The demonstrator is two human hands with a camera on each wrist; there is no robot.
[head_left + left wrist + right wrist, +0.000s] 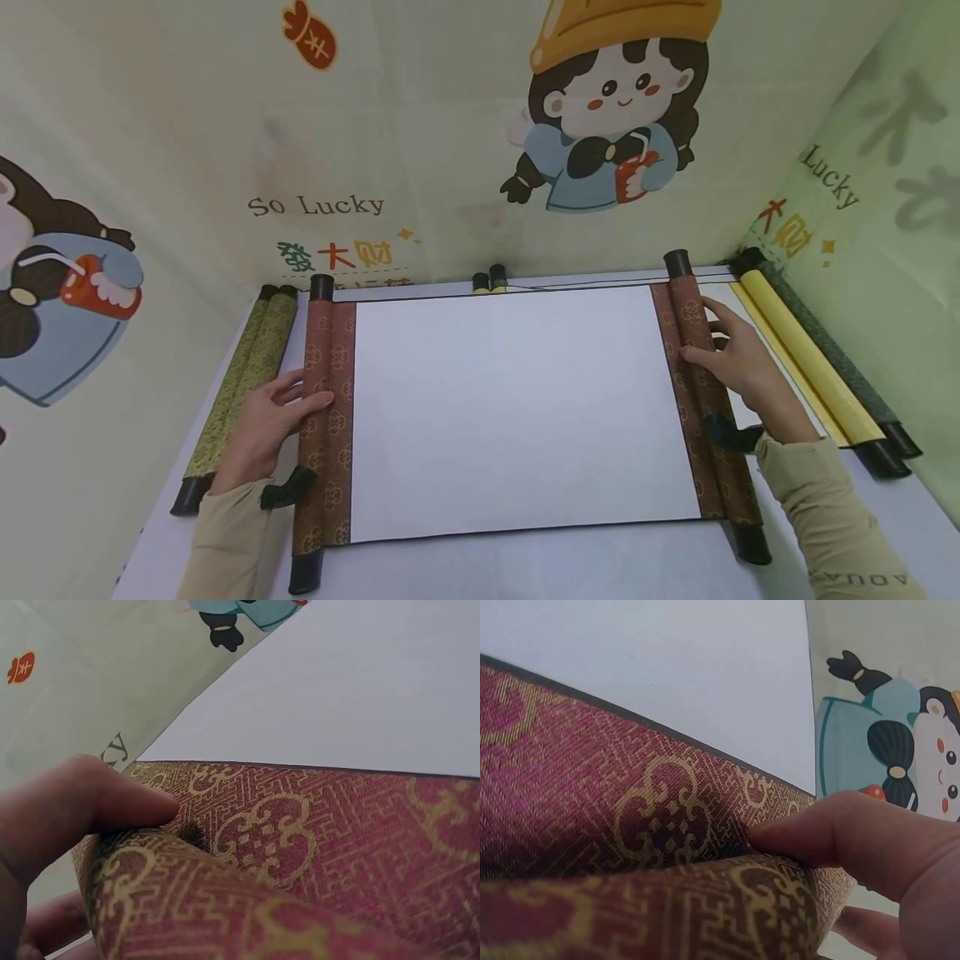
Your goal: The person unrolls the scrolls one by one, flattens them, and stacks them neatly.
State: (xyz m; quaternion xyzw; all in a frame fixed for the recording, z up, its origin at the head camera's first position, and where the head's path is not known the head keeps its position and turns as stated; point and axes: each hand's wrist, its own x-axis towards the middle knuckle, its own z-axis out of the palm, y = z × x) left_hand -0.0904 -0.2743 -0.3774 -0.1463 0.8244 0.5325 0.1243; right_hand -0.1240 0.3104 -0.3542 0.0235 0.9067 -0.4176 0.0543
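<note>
A hanging scroll with a blank white sheet (510, 408) and red-brown brocade ends lies unrolled across the table. My left hand (266, 425) grips its left roller (313, 450), thumb on top of the brocade and fingers round the outer side. On the other side my right hand (738, 358) holds the right roller (712, 400) the same way. Both rollers have black end knobs. In the left wrist view the thumb (127, 799) presses the gold-patterned brocade (300, 847). The right wrist view has the other thumb (817, 832) on matching brocade (660, 802).
Rolled green scrolls (247, 375) lie at the left table edge. A yellow scroll (810, 358) and a dark green one (832, 350) lie along the right edge. Black-tipped yellow ends (489, 281) show behind the sheet. A printed cloth (450, 150) hangs at the back.
</note>
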